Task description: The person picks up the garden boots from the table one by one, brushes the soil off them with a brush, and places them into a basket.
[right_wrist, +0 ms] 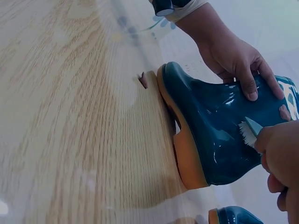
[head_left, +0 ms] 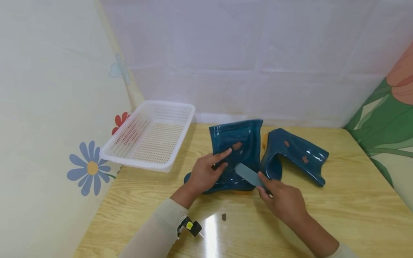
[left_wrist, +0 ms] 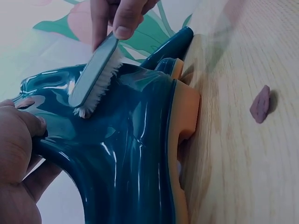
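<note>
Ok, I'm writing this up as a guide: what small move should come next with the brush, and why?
I'd probably slide the brush up the held boot to the brown patch on its shaft. The right hand already has the bristles against the boot, the left hand grips the shaft, and the patch sits uncovered, higher up than the bristles.
</note>
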The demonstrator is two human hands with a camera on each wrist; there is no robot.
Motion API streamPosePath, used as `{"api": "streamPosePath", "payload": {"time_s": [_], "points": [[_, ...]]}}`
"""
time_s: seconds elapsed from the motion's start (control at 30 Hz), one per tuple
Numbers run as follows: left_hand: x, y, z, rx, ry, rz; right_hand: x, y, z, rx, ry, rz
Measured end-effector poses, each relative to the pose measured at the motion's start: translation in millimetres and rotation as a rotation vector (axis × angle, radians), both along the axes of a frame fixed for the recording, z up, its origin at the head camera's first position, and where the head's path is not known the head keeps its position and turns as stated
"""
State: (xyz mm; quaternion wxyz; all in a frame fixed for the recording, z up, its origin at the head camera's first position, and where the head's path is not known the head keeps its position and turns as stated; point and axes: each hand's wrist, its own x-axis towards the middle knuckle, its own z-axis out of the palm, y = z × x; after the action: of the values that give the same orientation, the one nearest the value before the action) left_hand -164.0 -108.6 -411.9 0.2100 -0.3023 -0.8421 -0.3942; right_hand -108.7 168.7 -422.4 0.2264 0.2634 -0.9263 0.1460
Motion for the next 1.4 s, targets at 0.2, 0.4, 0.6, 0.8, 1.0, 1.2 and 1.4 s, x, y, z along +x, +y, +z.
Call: {"api": "streamPosePath", "payload": {"time_s": [0.2, 0.4, 0.6, 0.8, 1.0, 1.2, 1.4], "points": [[-0.5, 0, 2.1, -0.008, -0.011, 0.005, -0.8, 2, 0.2, -0.075, 0.031, 0.014], [-0.4, 0, 1.4, -0.010, -0.028, 0.013, -0.3, -7, 1.5, -0.081, -0.014, 0.023], [0.4, 1, 0.5, -0.006, -0.027, 0.013, 2.5, -2, 1.1, -0.018, -0.027, -0.020], [-0.3, 1, 1.3, 0.001, -0.020, 0.012, 1.0, 4, 1.6, -0.071, 0.015, -0.017], [-1.0, 1, -0.4, -0.001, -0.022, 0.017, -1.9, 1, 3.6, -0.106, 0.050, -0.010], [-1.8, 2, -2.1, -0.005, -0.009, 0.017, 2.3, 0, 0.1, -0.035, -0.045, -0.025], [-2.1, 2, -1.7, 0.004, -0.027, 0.019, 5.2, 4, -4.0, -0.055, -0.105, 0.049]]}}
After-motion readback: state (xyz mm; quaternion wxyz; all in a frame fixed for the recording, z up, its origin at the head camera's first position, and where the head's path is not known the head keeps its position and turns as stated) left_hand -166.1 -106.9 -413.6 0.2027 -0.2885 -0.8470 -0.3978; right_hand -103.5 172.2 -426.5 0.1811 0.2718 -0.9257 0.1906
